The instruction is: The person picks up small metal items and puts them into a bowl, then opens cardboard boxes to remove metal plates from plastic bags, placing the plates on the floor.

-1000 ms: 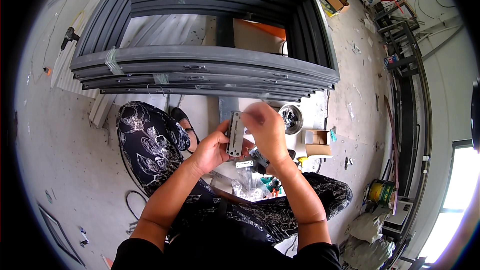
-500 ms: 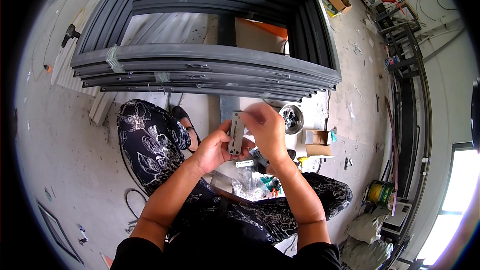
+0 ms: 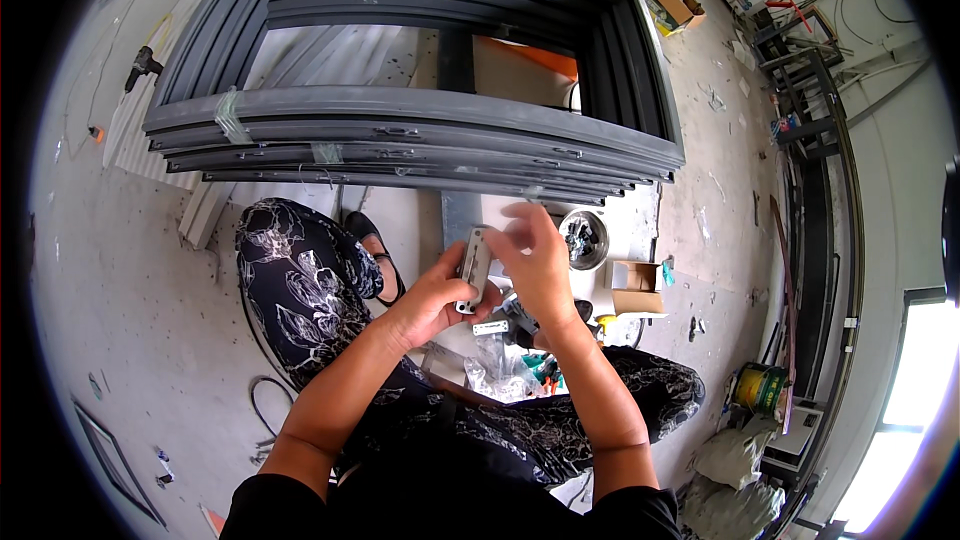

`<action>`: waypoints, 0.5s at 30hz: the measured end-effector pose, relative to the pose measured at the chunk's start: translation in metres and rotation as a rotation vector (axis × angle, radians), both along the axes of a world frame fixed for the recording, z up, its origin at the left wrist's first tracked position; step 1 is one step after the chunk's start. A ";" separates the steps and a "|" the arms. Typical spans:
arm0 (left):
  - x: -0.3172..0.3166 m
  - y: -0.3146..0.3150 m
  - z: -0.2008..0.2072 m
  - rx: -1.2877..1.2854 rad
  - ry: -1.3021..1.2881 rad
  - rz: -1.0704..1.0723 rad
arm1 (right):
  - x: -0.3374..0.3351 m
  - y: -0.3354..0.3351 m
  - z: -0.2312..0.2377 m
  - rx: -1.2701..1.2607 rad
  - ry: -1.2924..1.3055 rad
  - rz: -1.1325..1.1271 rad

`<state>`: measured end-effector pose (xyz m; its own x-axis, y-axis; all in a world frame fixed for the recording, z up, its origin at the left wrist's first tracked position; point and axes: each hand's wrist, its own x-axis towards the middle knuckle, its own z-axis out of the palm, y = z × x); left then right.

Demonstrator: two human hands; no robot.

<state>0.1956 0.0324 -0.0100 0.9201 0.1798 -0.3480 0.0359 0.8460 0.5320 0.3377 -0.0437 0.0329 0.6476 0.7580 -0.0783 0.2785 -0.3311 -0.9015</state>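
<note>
My left hand point(image 3: 430, 306) is closed round a flat, silver-grey metal plate point(image 3: 473, 272) with a slot and holes, its thumb across the face. The plate stands tilted, its long side pointing away from me. At its far right end is my right hand point(image 3: 533, 265), thumb by the plate's edge, other fingers raised apart. A similar small pale metal plate point(image 3: 490, 328) lies below the hands, near clear plastic bags point(image 3: 503, 376). Right of my right hand stands a round metal bowl point(image 3: 599, 252) with small dark parts inside.
Stacked dark grey window frames point(image 3: 420, 130) fill the space ahead, with tape on their bars. An open cardboard box point(image 3: 637, 302) sits to the right, below the bowl. A black drill point(image 3: 143, 68) lies far left. Along the right wall are a long rack point(image 3: 828, 190) and sacks point(image 3: 735, 455).
The plate has turned slightly, and my left thumb now lies across it. My right hand's fingers have lifted and spread a little at the plate's far end.
</note>
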 end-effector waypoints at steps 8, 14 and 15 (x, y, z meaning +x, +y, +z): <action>-0.001 0.001 -0.005 -0.079 -0.137 -0.002 | -0.001 -0.012 -0.002 0.098 0.064 -0.074; 0.002 -0.007 -0.008 -0.227 -0.117 0.201 | -0.033 -0.044 0.003 0.043 -0.268 0.009; 0.002 -0.006 -0.010 -0.215 -0.117 0.205 | -0.040 -0.046 0.007 -0.011 -0.350 0.015</action>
